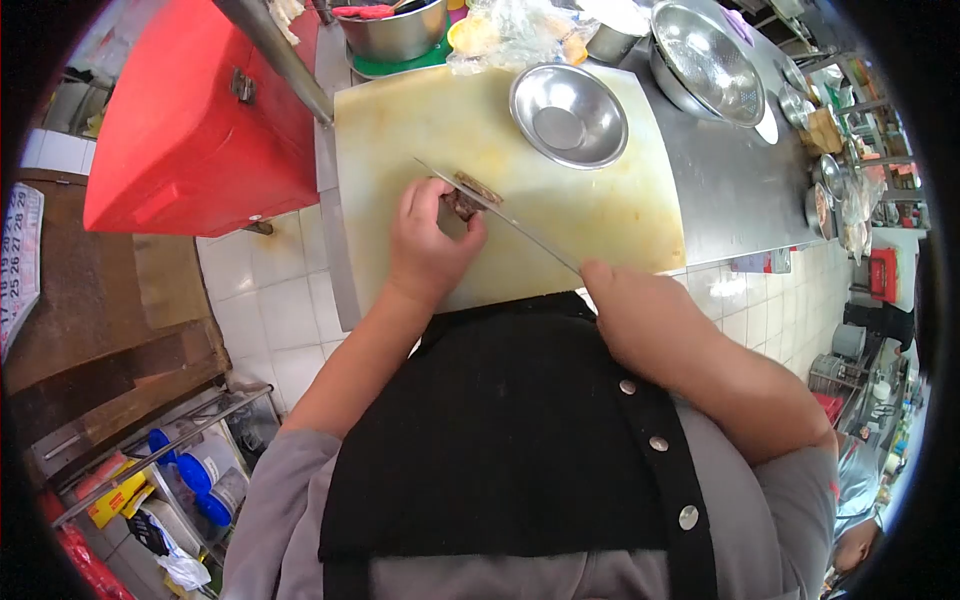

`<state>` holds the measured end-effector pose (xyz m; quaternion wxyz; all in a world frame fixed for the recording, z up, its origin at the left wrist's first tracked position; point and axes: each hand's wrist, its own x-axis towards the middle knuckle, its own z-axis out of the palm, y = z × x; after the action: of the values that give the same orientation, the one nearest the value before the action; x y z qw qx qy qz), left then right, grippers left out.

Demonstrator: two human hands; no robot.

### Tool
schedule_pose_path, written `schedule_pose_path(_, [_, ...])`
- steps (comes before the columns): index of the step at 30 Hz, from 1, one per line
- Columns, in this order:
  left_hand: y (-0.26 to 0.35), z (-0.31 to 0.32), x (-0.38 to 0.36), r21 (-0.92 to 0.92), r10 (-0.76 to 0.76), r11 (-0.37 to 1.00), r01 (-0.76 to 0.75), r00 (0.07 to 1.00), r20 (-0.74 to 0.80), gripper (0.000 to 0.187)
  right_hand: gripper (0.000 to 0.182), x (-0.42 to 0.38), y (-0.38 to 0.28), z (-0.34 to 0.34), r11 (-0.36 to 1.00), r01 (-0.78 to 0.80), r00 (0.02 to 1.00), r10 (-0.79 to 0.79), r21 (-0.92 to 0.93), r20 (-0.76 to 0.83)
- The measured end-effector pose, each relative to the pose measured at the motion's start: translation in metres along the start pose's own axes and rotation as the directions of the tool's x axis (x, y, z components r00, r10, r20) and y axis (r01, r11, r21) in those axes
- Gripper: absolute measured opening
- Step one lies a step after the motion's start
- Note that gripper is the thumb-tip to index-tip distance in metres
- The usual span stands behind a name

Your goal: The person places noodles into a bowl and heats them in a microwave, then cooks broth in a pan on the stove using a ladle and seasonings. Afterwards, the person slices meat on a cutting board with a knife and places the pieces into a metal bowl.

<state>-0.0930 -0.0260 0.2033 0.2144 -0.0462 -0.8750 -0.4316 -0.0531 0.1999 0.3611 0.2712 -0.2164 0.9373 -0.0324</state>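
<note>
A small brown piece of food, which looks like cooked meat [463, 207], lies on the pale cutting board [590, 220]. My left hand [432, 238] pinches it between thumb and fingers. Across the piece runs the long thin blade of a knife [535, 236], slanting from upper left to lower right. The knife's handle is inside my closed right hand [630, 300], which hides it. Beyond the blade sits a brown slice [479, 187], touching or very near the steel. An empty-looking steel bowl [569, 116] stands farther back on the board.
A big perforated steel colander [707, 63] stands on the metal counter [740, 185] at right. Plastic bags [520, 35] and a steel pot [395, 35] line the back. To the left are a red box [205, 120] and a metal post [275, 55]. Another person [858, 490] appears at far right.
</note>
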Motion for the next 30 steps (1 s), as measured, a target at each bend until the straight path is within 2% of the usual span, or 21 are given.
schedule_pose_path(1, [0.001,0.0,-0.001,-0.02,-0.013,1.0,0.013,1.0,-0.003,0.036,0.014,-0.001,0.0,-0.003,0.998,-0.056,0.997,0.057,-0.006,0.048])
schedule_pose_path(5, [-0.001,0.004,-0.001,-0.06,-0.026,0.998,0.027,0.999,0.026,0.037,0.012,0.011,0.003,0.002,0.999,-0.033,0.998,0.031,0.03,0.049])
schedule_pose_path(8, [0.001,-0.001,0.001,-0.013,-0.025,1.0,0.026,0.996,0.088,0.038,0.012,0.027,0.006,0.015,0.998,0.009,1.0,-0.01,0.067,0.015])
schedule_pose_path(10, [0.003,-0.001,0.001,-0.006,-0.004,1.0,0.005,0.998,0.066,0.039,0.012,0.036,0.007,0.02,0.997,0.022,1.0,-0.021,0.078,-0.006])
schedule_pose_path(13, [0.002,0.002,0.003,0.049,0.049,0.998,-0.05,0.999,0.018,0.04,0.019,0.041,0.002,0.013,0.998,-0.025,0.997,0.021,0.05,0.077])
schedule_pose_path(16, [0.005,0.005,0.0,0.067,0.039,0.997,-0.039,0.999,-0.005,0.04,0.011,0.027,0.007,0.012,0.994,0.014,1.0,-0.015,0.11,0.008])
schedule_pose_path(19, [0.003,0.005,-0.003,0.062,0.025,0.998,-0.025,1.0,0.01,0.042,0.012,-0.001,0.016,0.011,0.995,0.014,0.998,-0.007,0.1,-0.067])
schedule_pose_path(23, [-0.004,0.008,-0.001,0.035,0.042,0.998,-0.043,0.999,0.021,0.042,0.014,0.015,0.015,0.01,0.996,-0.037,0.997,0.031,0.082,0.071])
schedule_pose_path(25, [-0.003,0.008,-0.001,0.053,0.051,0.997,-0.052,0.999,0.007,0.042,0.015,0.032,0.015,0.016,0.997,-0.022,0.996,0.015,0.074,0.089])
schedule_pose_path(28, [-0.002,0.006,-0.001,0.049,0.073,0.996,-0.073,0.997,-0.001,0.041,0.015,0.014,0.024,0.013,0.993,0.019,0.999,-0.022,0.115,0.027])
schedule_pose_path(30, [-0.003,0.007,-0.001,0.033,0.061,0.998,-0.062,0.998,0.004,0.04,0.016,-0.002,0.023,0.0,0.996,-0.069,0.99,0.06,0.063,0.128])
